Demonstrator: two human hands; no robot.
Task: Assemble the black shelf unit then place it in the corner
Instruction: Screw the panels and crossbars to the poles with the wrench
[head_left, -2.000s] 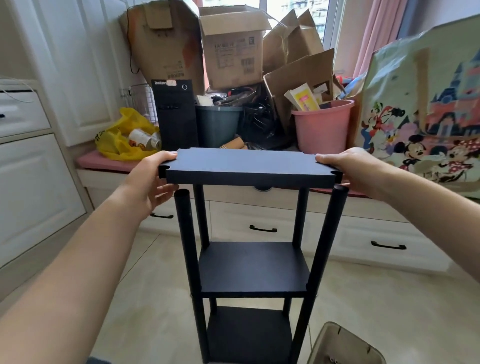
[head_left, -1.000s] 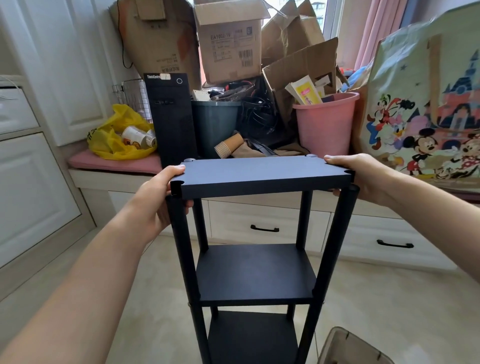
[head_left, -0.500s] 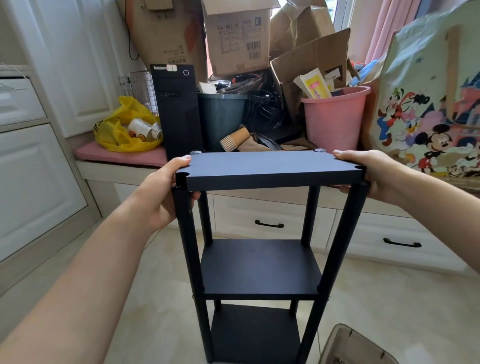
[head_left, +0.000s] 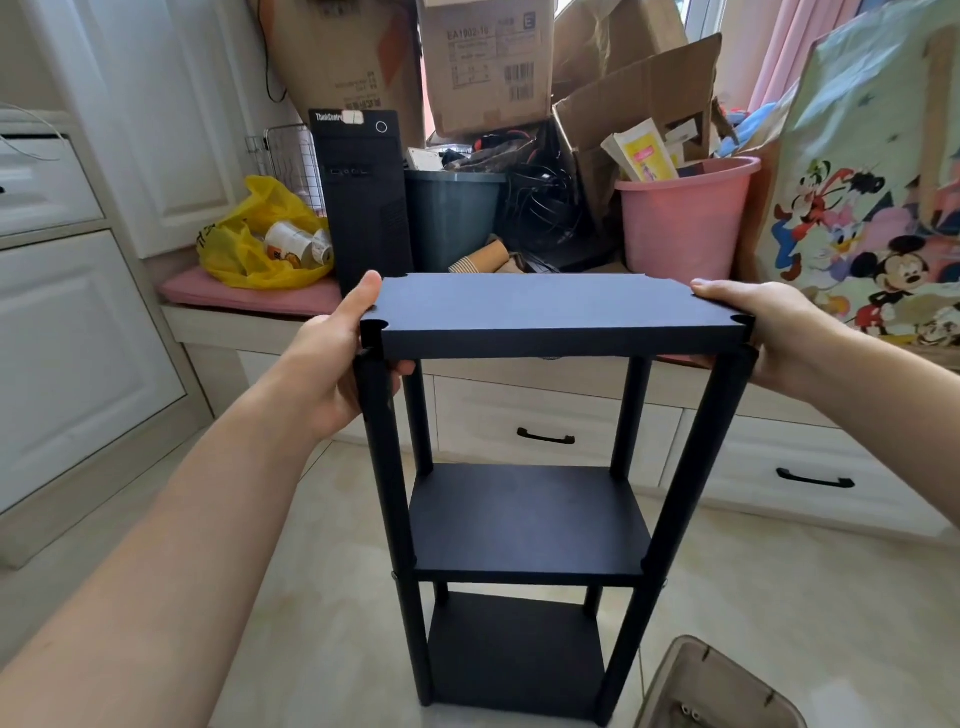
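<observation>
Left hand (head_left: 332, 374) and right hand (head_left: 763, 332) steady the black three-tier shelf unit (head_left: 524, 519) standing on the tiled floor (head_left: 779, 597), clasping the ends of its top panel (head_left: 550, 312), whose rear corner notches (head_left: 407, 276) no longer show post tips poking through.

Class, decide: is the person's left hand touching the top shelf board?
Touching. Head view: the left hand grips the top shelf board, thumb on top, fingers underneath.

The left hand (head_left: 332, 374) is bare, and the left forearm (head_left: 182, 545) behind its wrist is bare skin right to the edge of view. The right hand (head_left: 769, 332) is bare too, its nails short and natural. Behind it the right forearm (head_left: 893, 410) is likewise uncovered.
</observation>
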